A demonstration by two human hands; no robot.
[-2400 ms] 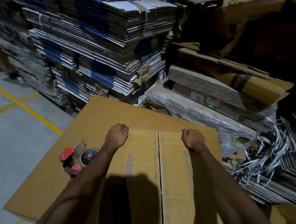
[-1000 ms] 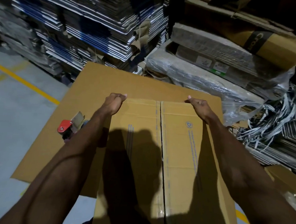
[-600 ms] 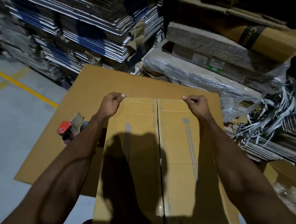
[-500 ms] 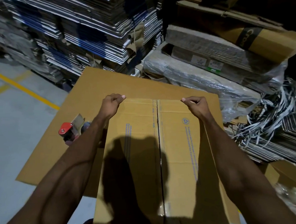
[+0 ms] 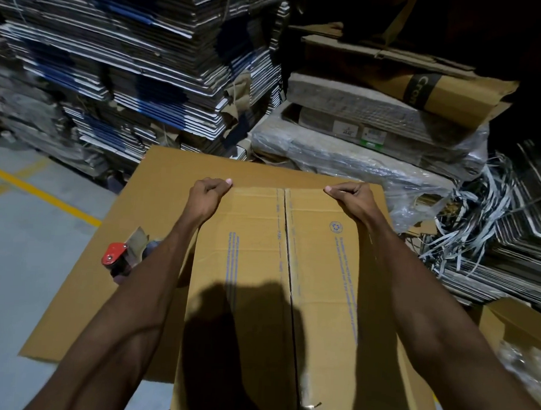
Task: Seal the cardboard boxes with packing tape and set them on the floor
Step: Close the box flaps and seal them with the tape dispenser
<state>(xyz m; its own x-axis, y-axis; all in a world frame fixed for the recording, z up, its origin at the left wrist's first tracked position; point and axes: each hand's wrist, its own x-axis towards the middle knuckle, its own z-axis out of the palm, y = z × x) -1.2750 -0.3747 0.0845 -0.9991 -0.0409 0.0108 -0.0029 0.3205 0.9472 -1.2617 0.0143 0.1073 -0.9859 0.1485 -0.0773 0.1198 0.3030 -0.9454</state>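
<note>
Both hands curl over the far edge of the cardboard box, left hand and right hand at its corners, centre seam running near-to-far between them, and the tape dispenser lies just left of the left forearm, nearer that hand.

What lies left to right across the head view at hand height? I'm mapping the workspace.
Yellow floor line → tape dispenser → left hand → box seam → right hand → loose strapping.
</note>
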